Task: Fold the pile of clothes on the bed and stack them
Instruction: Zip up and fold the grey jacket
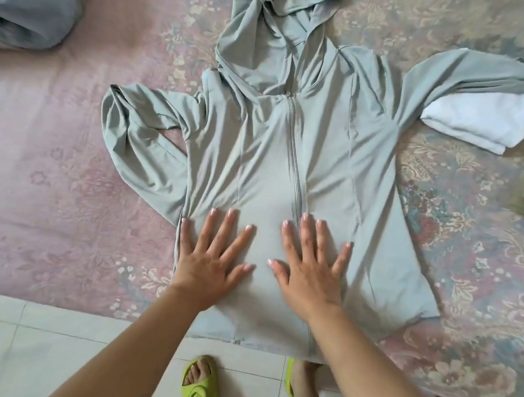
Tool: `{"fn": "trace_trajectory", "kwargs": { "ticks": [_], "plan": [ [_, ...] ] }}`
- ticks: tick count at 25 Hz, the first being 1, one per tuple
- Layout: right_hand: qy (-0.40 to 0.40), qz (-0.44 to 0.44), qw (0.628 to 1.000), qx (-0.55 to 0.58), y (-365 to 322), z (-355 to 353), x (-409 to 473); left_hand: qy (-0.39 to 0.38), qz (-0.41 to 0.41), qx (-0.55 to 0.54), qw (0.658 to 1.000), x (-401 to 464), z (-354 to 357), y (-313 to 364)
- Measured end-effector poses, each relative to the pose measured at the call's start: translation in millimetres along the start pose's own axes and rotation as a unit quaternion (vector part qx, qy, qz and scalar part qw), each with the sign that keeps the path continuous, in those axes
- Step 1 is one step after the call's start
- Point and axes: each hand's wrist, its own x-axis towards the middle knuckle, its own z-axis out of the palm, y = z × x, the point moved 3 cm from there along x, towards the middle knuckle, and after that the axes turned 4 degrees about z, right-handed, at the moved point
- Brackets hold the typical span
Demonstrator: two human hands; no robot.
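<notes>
both hands, the left hand and right hand, are lying flat with fingers spread, gripping nothing, pressing the lower front of the pale green hooded jacket lying face up on the bed. this looks like the smoothing step; next the sleeves probably need folding inward.

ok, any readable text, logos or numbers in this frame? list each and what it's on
No readable words or numbers anywhere.
Raised emblem on the strap of the green slide sandal: a logo shape, possibly a letter pair, not legible.
Grey-green zip hoodie: no print or label showing; both hands lie flat on it.
White folded cloth and bedspread: no text, floral pattern only.
</notes>
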Motion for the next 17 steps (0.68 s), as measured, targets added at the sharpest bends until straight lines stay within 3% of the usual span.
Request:
{"fn": "trace_trajectory", "kwargs": {
  "ticks": [1, 3, 5, 7, 10, 11, 14, 17],
  "plan": [
    [0.038, -0.013, 0.999, -0.004, -2.6, -8.3, 2.9, 0.013, -0.002, -0.012, 1.0, -1.6, -10.6, 3.4],
    [0.109, -0.026, 0.994, 0.009, -7.6, -29.1, 26.3, 0.108, 0.002, -0.04, 0.993, 14.0, -42.1, 4.7],
    [0.087, -0.039, 0.995, 0.0, -7.1, -43.9, 64.4, 0.187, 0.016, -0.041, 0.981, 51.8, -79.2, -4.6],
    [0.028, -0.04, 0.999, -0.008, -7.4, -44.5, 84.0, 0.148, 0.016, -0.042, 0.988, 99.8, -105.1, -25.0],
    [0.059, -0.057, 0.997, -0.006, -3.8, -45.0, 80.3, -0.01, -0.053, -0.048, 0.997, 157.8, -123.4, -52.7],
    [0.091, -0.081, 0.993, 0.003, 0.8, -53.3, 81.8, 0.009, -0.067, -0.036, 0.997, 166.7, -132.1, -57.6],
    [0.158, -0.106, 0.981, 0.033, 27.2, -93.4, 127.1, 0.199, -0.082, -0.027, 0.976, 192.5, -169.9, -65.1],
    [0.135, -0.1, 0.986, -0.006, 51.1, -136.8, 214.2, 0.193, -0.052, -0.066, 0.978, 243.8, -188.3, -83.6]
  ]
}}
